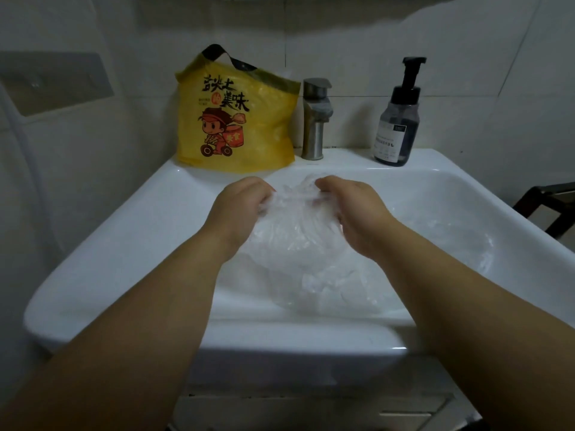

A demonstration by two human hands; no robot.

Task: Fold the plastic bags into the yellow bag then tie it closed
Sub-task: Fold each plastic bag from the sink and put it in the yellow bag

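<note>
A clear plastic bag [295,241] hangs crumpled over the basin of the white sink [124,244]. My left hand [239,206] grips its upper left edge, fingers curled into the film. My right hand [351,209] grips the upper right edge the same way, a hand's width from the left. More clear plastic [336,287] lies bunched in the basin below. The yellow bag [236,119], printed with a cartoon rider and black characters, stands upright on the sink's back left ledge, its black handles up and its mouth loosely open.
A steel tap [315,119] rises from the back ledge just right of the yellow bag. A dark pump bottle [396,119] stands further right. Tiled wall closes off the back. A dark piece of furniture [547,209] shows at the right edge.
</note>
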